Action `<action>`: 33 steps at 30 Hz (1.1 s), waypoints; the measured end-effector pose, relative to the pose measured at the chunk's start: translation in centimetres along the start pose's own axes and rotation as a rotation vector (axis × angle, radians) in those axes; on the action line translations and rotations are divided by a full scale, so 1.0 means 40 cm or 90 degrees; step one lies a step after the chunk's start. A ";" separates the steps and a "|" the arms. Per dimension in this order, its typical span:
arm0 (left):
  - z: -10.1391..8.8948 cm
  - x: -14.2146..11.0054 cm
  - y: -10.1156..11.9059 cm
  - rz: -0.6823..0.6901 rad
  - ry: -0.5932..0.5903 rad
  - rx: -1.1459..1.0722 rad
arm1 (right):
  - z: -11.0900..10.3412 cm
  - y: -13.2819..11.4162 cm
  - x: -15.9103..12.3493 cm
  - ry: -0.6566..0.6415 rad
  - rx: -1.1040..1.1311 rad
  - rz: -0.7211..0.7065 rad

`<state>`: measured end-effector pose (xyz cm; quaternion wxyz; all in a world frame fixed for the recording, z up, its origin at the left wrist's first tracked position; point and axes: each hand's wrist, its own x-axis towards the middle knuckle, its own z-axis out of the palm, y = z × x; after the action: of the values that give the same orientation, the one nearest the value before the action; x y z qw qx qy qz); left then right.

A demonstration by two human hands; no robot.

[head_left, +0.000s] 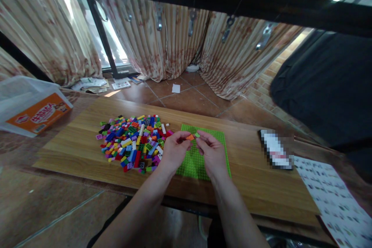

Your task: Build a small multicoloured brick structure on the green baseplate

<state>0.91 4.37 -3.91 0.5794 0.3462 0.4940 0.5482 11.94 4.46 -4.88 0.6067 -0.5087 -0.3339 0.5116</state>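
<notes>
My left hand [173,150] pinches a small orange brick [190,137] between thumb and fingertips. My right hand [212,152] pinches a small light-green brick [197,135] right beside it, the two pieces touching or nearly so. Both hands hover over a green studded baseplate [216,136] lying flat on the wooden table [87,151]. A heap of many small coloured bricks [132,143] lies just left of my left hand.
A clear plastic box with an orange label [29,110] stands at the far left. A blurred phone-like object [276,150] lies right of the baseplate, with a printed sheet [331,197] beyond it. Curtains and tiled floor lie behind; a dark cloth [328,81] hangs at right.
</notes>
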 end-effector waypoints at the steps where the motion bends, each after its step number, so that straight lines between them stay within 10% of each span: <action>1: -0.001 0.002 -0.003 0.007 0.002 0.010 | 0.000 0.002 0.001 0.000 -0.017 -0.007; 33: 0.002 -0.009 0.008 -0.020 -0.019 -0.048 | -0.010 0.002 -0.014 -0.033 -0.285 -0.240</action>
<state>0.91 4.09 -3.51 0.6081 0.3245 0.4697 0.5516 12.14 3.82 -5.02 0.5549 -0.5458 -0.5425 0.3161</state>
